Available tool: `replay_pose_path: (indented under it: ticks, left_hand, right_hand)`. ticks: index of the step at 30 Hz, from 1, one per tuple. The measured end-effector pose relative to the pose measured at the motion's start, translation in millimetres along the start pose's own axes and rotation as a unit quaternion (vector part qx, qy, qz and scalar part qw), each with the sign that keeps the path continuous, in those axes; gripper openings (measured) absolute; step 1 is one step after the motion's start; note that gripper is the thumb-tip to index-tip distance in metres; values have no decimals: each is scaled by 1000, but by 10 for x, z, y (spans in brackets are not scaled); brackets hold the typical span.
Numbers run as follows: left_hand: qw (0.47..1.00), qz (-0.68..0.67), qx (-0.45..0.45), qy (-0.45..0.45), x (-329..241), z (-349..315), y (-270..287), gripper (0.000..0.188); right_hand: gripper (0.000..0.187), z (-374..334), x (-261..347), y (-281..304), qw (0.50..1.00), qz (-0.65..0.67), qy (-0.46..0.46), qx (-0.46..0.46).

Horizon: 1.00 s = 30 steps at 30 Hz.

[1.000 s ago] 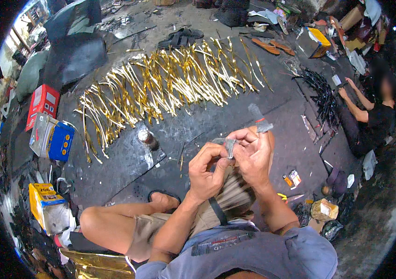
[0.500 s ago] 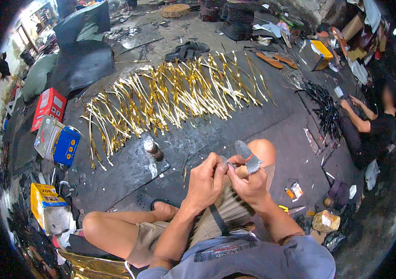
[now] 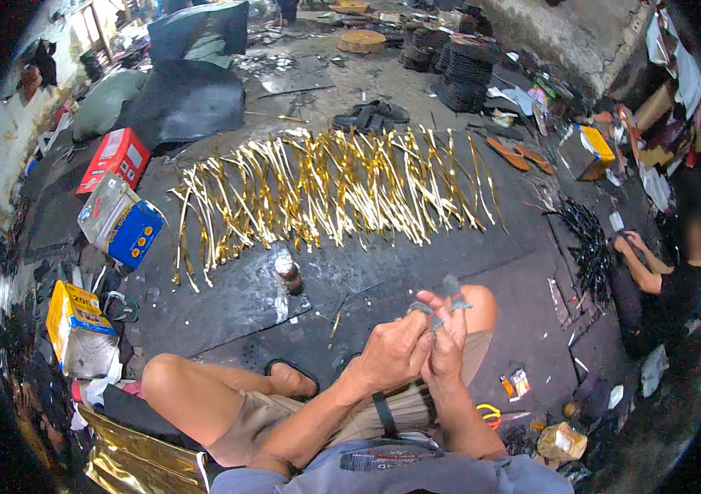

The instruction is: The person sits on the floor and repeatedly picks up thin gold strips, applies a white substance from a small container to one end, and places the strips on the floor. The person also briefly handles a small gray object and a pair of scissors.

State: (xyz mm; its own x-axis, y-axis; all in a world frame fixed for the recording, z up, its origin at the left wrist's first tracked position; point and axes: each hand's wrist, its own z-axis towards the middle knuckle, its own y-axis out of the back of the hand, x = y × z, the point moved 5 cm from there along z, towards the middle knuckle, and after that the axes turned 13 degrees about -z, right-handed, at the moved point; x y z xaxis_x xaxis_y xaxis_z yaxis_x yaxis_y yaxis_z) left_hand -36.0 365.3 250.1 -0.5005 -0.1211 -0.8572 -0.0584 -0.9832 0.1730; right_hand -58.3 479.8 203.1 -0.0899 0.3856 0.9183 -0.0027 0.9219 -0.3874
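Observation:
My left hand (image 3: 394, 352) and my right hand (image 3: 448, 344) are together above my raised right knee, fingertips close to each other. Between them is a thin, grey, limp piece (image 3: 460, 305), smeared by motion, its kind unclear; bits of it stick out past the fingers. The left fingers are curled in a pinch on it. My right hand grips it too, with one finger lifted. Beyond my hands, long gold and white strips (image 3: 342, 189) lie in a wide row on a dark mat (image 3: 400, 255). A small white-topped container (image 3: 287, 272) stands in front of the row.
Red (image 3: 113, 160), blue-and-white (image 3: 130, 226) and yellow (image 3: 79, 317) boxes stand at left. Gold sheet (image 3: 132, 453) lies lower left. At right are yellow-handled scissors (image 3: 490, 414), a lighter (image 3: 507, 384) and a seated person (image 3: 655, 280) beside black strips (image 3: 583, 247). Dark sandals (image 3: 371, 115) lie beyond the row.
The view has shifted, so the surroundings sit further right and lower at the back. My hands have turned upward, and the grey piece is now more bunched and hidden among the fingers.

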Motion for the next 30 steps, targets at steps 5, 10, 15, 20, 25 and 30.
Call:
replay_pose_path:
  ticks: [5, 10, 15, 20, 25, 30]
  left_hand:
    - [986, 159, 53, -15, -39, 21, 43, 17]
    - [996, -34, -84, 11, -51, 59, 7, 15]
    - [990, 98, -100, -24, -14, 102, 76, 29]
    - [973, 204, -72, -76, -215, 96, 46, 30]
    - [964, 222, 94, -110, -389, 111, -5, 23]
    - [995, 93, 40, -24, -211, 94, 15, 20]
  right_hand:
    - [68, 77, 181, 118, 803, -493, 315, -114]
    - [50, 205, -53, 191, 997, -77, -18, -3]
    - [49, 21, -218, 52, 982, 48, -155, 97]
    - [50, -20, -180, -49, 960, 140, -181, 163]
    - [55, 61, -13, -29, 994, 46, -82, 46]
    - [69, 134, 294, 218, 902, -220, 332, -166]
